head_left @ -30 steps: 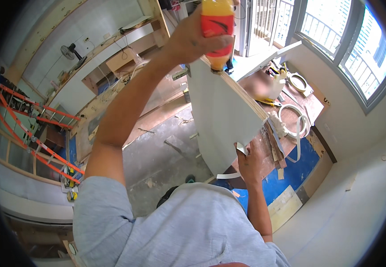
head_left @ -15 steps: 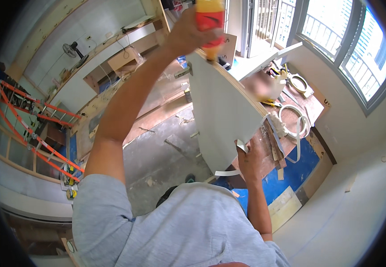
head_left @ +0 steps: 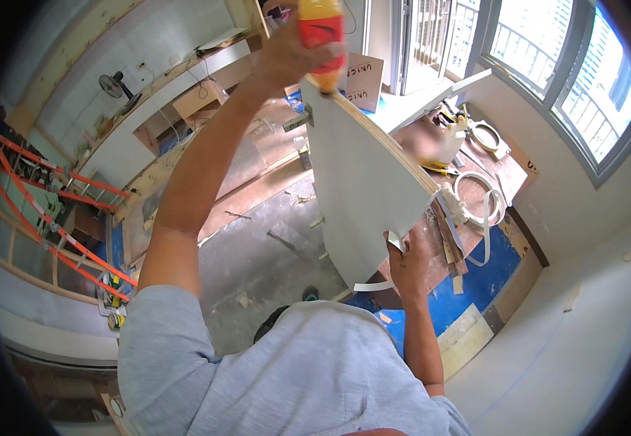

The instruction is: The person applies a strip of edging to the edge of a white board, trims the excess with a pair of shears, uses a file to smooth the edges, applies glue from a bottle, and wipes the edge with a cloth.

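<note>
My left hand point(head_left: 286, 59) is closed round a bottle of yellow-orange liquid point(head_left: 321, 33) with a red label. The bottle is upside down, its narrow tip at the far end of the top edge point(head_left: 382, 135) of an upright white panel point(head_left: 355, 192). That long edge shows layered wood. Near the panel's close end, my right hand point(head_left: 408, 265) pinches a small flat white piece point(head_left: 395, 241); its exact kind is unclear. A white strip point(head_left: 374, 286) curves out below the panel, left of my right hand.
Right of the panel, a cluttered worktable point(head_left: 515, 182) holds rolls of white edge strip point(head_left: 472, 190), yellow-handled pliers point(head_left: 440, 170) and scraps. An orange ladder point(head_left: 57, 229) stands at the left. Behind the panel is a cardboard box point(head_left: 365, 81); blue sheeting point(head_left: 468, 291) covers floor at the right.
My left hand and the bottle have shifted left, along the panel's top edge toward its far end. My right hand has stayed almost in place with the white piece.
</note>
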`<state>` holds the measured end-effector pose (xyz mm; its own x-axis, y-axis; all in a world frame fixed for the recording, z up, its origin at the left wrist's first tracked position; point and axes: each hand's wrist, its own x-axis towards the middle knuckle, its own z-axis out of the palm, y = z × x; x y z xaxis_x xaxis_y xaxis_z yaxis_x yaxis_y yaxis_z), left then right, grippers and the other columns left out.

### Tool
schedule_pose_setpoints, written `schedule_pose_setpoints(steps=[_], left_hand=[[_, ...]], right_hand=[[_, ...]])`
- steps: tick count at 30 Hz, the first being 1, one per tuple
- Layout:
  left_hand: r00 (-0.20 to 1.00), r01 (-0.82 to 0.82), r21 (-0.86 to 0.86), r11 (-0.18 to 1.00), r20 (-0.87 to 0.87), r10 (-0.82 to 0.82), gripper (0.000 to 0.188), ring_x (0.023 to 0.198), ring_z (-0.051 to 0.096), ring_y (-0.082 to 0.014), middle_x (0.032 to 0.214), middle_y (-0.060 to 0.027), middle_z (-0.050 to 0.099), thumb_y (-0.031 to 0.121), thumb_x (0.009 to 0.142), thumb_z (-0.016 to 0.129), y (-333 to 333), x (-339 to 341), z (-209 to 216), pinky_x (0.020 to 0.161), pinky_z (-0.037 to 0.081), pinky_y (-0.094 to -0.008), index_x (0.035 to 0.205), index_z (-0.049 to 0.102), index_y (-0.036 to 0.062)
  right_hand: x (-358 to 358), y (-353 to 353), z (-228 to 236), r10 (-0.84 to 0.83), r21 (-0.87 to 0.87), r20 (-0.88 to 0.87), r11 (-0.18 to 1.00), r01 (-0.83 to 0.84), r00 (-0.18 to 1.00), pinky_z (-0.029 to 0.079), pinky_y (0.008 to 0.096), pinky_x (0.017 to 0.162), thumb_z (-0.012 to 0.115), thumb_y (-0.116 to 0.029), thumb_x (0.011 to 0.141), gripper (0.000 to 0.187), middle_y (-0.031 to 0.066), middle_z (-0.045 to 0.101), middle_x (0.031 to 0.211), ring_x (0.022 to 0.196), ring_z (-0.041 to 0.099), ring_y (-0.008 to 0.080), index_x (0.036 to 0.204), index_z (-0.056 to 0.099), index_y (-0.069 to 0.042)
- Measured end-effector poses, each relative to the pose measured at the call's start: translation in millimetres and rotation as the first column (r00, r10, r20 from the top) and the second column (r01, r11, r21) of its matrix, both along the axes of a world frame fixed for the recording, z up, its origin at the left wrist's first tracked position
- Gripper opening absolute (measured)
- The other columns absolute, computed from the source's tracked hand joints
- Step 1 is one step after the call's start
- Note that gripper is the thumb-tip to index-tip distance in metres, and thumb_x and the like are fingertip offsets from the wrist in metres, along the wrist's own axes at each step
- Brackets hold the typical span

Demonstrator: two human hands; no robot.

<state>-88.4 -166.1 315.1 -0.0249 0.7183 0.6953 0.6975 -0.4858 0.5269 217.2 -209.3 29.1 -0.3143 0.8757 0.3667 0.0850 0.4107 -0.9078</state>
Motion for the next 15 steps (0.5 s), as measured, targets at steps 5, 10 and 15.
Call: schedule_pose_setpoints(steps=[5, 10, 15], left_hand=[[0.999, 0.032, 0.000, 0.999, 0.032, -0.032, 0.040, 0.097, 0.069, -0.0167, 0.105, -0.0069, 0.071, 0.026, 0.087, 0.080, -3.4, -18.5, -6.9, 0.087, 0.057, -0.0327, 0.116, 0.063, 0.0054], [0.991, -0.068, -0.036, 0.997, -0.114, 0.063, 0.038, 0.093, 0.070, -0.0191, 0.104, -0.0066, 0.072, 0.026, 0.086, 0.081, -10.1, 25.7, -4.1, 0.085, 0.057, -0.0360, 0.114, 0.066, 0.0057], [0.985, -0.170, -0.019, 0.985, -0.036, 0.169, 0.046, 0.094, 0.071, -0.0175, 0.106, -0.0070, 0.072, 0.031, 0.088, 0.080, 2.2, -43.4, -3.4, 0.086, 0.058, -0.0334, 0.120, 0.061, 0.0042]], right_hand=[[-3.2, -1.3, 4.8, -0.015, 0.028, 0.051, 1.000, 0.014, 0.999, 0.053, 0.0426, 0.074, 0.070, 0.003, 0.082, 0.039, 0.0196, 0.070, 0.096, 0.086, 0.070, 0.0378, 0.120, 0.064, -0.002], [-0.4, -0.1, 5.9, -0.002, -0.055, -0.006, 0.998, 0.002, 1.000, 0.053, 0.0422, 0.074, 0.070, 0.004, 0.081, 0.039, 0.0204, 0.070, 0.096, 0.086, 0.070, 0.0376, 0.119, 0.064, -0.002], [-1.5, -2.5, 3.7, 0.024, -0.003, 0.034, 1.000, -0.024, 0.999, 0.053, 0.0422, 0.073, 0.070, 0.003, 0.082, 0.039, 0.0208, 0.071, 0.094, 0.084, 0.070, 0.0375, 0.121, 0.064, -0.002]])
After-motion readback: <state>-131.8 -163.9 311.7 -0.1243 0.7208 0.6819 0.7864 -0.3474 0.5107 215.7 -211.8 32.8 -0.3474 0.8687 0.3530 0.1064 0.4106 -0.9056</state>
